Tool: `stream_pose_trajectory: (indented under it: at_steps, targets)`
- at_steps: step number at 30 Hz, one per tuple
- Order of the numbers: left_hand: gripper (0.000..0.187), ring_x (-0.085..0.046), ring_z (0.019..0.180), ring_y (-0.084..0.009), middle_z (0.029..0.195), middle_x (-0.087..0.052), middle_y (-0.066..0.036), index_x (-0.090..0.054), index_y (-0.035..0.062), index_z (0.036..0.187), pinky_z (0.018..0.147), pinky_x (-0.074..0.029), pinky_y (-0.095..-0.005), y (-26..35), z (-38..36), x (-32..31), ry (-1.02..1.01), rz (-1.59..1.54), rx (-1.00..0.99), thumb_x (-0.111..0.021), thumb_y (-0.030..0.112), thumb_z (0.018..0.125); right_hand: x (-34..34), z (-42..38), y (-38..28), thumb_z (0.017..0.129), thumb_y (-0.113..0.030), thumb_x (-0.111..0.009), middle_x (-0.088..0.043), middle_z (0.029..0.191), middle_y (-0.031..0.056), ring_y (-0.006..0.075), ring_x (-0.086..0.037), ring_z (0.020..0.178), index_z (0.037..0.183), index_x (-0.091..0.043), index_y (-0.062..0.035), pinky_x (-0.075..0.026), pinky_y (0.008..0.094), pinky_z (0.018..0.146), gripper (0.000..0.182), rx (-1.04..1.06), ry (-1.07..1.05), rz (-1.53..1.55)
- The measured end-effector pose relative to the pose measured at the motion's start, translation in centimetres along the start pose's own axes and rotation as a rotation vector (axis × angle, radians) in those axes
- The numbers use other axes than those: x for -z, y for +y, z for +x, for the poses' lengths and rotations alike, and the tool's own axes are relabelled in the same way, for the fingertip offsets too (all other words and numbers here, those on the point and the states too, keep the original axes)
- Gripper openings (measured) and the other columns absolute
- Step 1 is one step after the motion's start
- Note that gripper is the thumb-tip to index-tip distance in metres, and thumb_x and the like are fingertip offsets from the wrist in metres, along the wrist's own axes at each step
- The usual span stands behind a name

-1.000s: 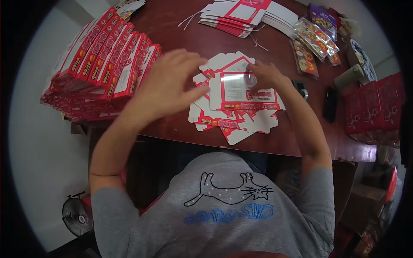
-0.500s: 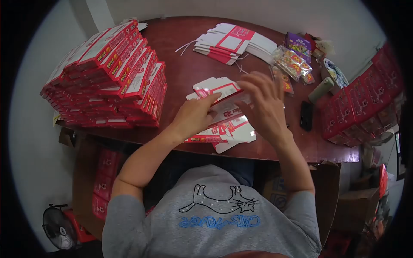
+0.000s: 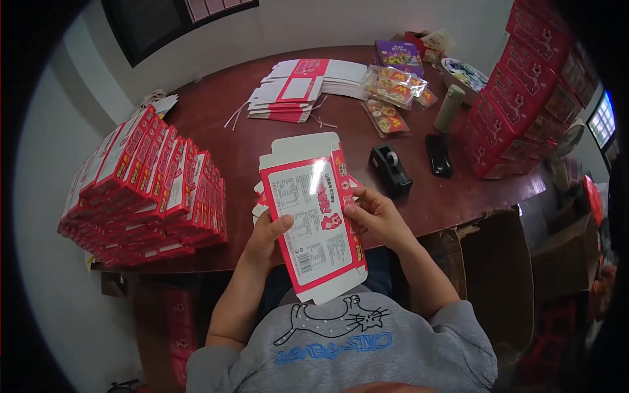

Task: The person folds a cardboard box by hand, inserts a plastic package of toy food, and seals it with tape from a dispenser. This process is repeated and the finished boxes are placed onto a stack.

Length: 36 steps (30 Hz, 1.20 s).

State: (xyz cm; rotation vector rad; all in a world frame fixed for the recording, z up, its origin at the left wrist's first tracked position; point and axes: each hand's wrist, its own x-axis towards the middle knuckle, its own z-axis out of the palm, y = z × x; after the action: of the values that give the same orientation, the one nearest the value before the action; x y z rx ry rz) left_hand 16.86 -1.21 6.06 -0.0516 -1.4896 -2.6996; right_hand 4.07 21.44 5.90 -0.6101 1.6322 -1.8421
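I hold one flat red-and-white carton blank (image 3: pixel 311 216) up in front of my chest, its printed back panel facing me. My left hand (image 3: pixel 267 239) grips its left edge with the thumb on the panel. My right hand (image 3: pixel 377 216) pinches its right edge. A few more flat blanks (image 3: pixel 259 200) lie on the brown table (image 3: pixel 249 141) just behind the raised one, mostly hidden by it.
Folded red boxes are stacked at the left (image 3: pixel 147 190) and at the far right (image 3: pixel 531 85). A pile of flat blanks (image 3: pixel 295 88), snack packets (image 3: pixel 390 92), a tape dispenser (image 3: pixel 390 169), a black phone (image 3: pixel 439 156) and a cylinder (image 3: pixel 449 108) sit beyond. An open cardboard box (image 3: pixel 491 268) stands right of me.
Both hands lifted one blank off the pile on the table and brought it up toward my chest. The view tilted up, showing more of the table's far side.
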Motion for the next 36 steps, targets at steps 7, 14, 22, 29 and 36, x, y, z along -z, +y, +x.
stream_pose_trajectory:
  at_steps: [7,14,22,29,36]
  targets:
    - [0.091,-0.063,0.121,-0.0298,0.134,-0.058,-0.022,-0.034,-0.0047,0.148,0.095,-0.058,-0.0422,-1.0,1.0,0.1,-0.068,-0.105,0.037,-0.075,0.05,0.087,0.6,-0.4,1.2,0.102,-0.019,-0.063,-0.07,0.1,0.0027,0.0074,-0.068,0.088,0.124,-0.057,-0.0014,-0.058,0.0236,0.068,0.028,0.021,-0.051,-0.002]
    - [0.091,-0.066,0.118,-0.0294,0.131,-0.061,-0.021,-0.04,-0.0043,0.144,0.094,-0.059,-0.0419,-1.9,1.2,0.5,0.022,-0.122,0.031,-0.076,0.055,0.085,-0.4,-0.9,2.0,0.104,-0.023,-0.061,-0.07,0.098,0.0021,0.0081,-0.07,0.086,0.122,-0.059,-0.0031,-0.06,0.0242,0.069,0.027,-0.026,0.055,-0.027]
    - [0.068,-0.071,0.104,-0.0236,0.117,-0.068,-0.016,-0.052,-0.0011,0.134,0.087,-0.061,-0.0373,-3.8,1.6,0.6,0.179,-0.112,-0.009,-0.082,0.038,0.086,-0.5,-1.0,3.3,0.101,-0.021,-0.064,-0.071,0.099,0.0041,0.0095,-0.07,0.086,0.122,-0.057,-0.0034,-0.062,0.0273,0.07,0.028,-0.11,0.053,0.046]
    - [0.05,-0.07,0.094,-0.0184,0.109,-0.07,-0.012,-0.053,-0.0038,0.125,0.084,-0.058,-0.0304,-6.0,2.5,2.0,0.488,0.511,-0.209,-0.077,0.026,0.093,-2.1,1.1,5.8,0.097,-0.006,-0.068,-0.071,0.107,0.0096,0.0131,-0.07,0.094,0.122,-0.056,0.0022,-0.057,0.0257,0.083,0.029,-0.011,0.12,-0.12]
    - [0.053,-0.066,0.112,-0.0194,0.126,-0.066,-0.017,-0.049,-0.0052,0.138,0.097,-0.054,-0.0346,-5.8,-0.9,1.3,0.26,0.013,0.374,-0.064,0.03,0.102,-1.8,4.7,4.5,0.098,-0.006,-0.065,-0.069,0.115,0.0138,0.0153,-0.069,0.102,0.141,-0.043,0.0001,-0.057,0.0275,0.083,0.049,0.063,0.261,0.045]
